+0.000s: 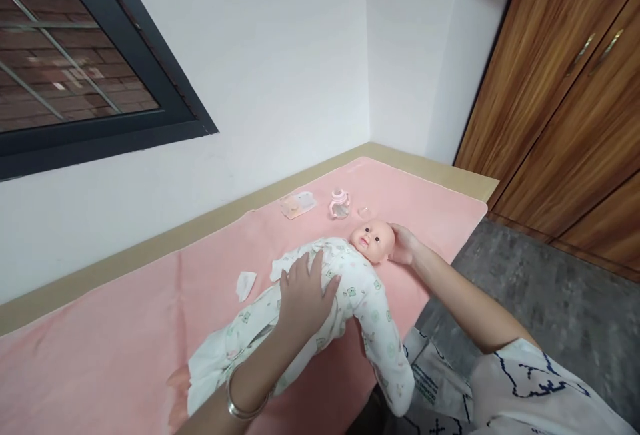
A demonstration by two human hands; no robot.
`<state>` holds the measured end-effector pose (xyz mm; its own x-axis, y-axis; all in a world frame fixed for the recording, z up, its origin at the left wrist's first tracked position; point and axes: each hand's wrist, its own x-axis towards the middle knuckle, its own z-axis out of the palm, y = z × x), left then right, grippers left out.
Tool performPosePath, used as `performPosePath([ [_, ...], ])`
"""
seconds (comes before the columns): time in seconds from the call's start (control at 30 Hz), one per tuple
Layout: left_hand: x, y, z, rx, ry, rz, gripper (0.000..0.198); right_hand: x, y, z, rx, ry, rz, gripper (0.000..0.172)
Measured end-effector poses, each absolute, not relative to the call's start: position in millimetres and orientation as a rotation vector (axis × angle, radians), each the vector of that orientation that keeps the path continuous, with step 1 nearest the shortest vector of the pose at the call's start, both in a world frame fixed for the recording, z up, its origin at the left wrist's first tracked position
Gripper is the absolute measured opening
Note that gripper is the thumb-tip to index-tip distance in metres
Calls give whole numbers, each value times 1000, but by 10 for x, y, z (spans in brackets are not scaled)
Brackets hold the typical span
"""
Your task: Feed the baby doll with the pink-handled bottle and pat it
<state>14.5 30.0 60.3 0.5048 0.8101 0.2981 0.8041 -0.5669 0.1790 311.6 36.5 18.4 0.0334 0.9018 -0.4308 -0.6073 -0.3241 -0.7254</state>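
A baby doll (373, 240) in a white printed sleepsuit (360, 295) lies on its back on a pink blanket (100, 355). My left hand (304, 291), a bangle on its wrist, rests flat on the doll's belly with fingers spread. My right hand (404, 245) cups the back of the doll's head, its fingers mostly hidden behind it. One doll arm hangs over the blanket's near edge.
A small white cloth (245, 283) lies left of the doll. Beyond the head are a clear packet (297, 205), a pink feeding bottle (339, 203) and a small clear cap (363, 211). White walls and a window stand behind; wooden wardrobe doors (575, 101) are at right.
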Motion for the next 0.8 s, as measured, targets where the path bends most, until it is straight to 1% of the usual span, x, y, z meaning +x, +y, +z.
performPosePath([
  [0.07, 137, 286, 543, 2702, 1468, 564, 62, 3050, 391, 242, -964, -332, 1715, 50],
  [0.13, 115, 274, 499, 2699, 1460, 576, 62, 2995, 436, 309, -833, -327, 1770, 50],
  [0.27, 68, 259, 433, 2699, 1461, 662, 69, 2888, 519, 461, -736, -305, 1719, 48],
  [0.37, 37, 244, 402, 2695, 1456, 743, 74, 2800, 580, 565, -705, -305, 1732, 56],
  [0.47, 12, 233, 397, 2683, 1445, 794, 76, 2696, 697, 588, -570, -355, 1773, 61],
  [0.57, 1, 236, 402, 2666, 1436, 833, 74, 2567, 866, 498, -440, -412, 1775, 56],
  [0.73, 12, 243, 392, 2628, 1441, 874, 71, 2321, 1092, 212, -363, -529, 1662, 41],
  [0.8, 21, 241, 389, 2610, 1450, 882, 69, 2215, 1153, 116, -301, -647, 1639, 43],
])
